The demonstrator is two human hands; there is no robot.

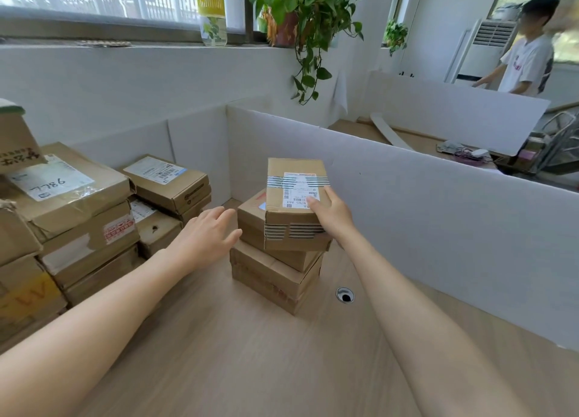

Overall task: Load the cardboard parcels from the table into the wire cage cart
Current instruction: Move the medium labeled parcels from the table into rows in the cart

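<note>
Three high on the table (250, 354): gripping the top parcel (294, 191) at its right edge with the right hand (332, 216), bringing the spread, empty left hand (206, 234) to the opposite side for level lifting.

Single head-worn view, wide-angle; straight edges bow toward the frame borders. The camera sits above the near edge of the pale wood-grain desk (250, 369), facing forward and tilted down. Both bare forearms enter from the bottom corners. The left hand (206, 234) and right hand (332, 213) sit mid-frame at close range. The stack of brown cardboard parcels (282, 260) is centred. The upper frame reaches the white partition board (438, 197), the grey windowsill (94, 37) and a person in a white shirt (526, 62) standing far right.
</note>
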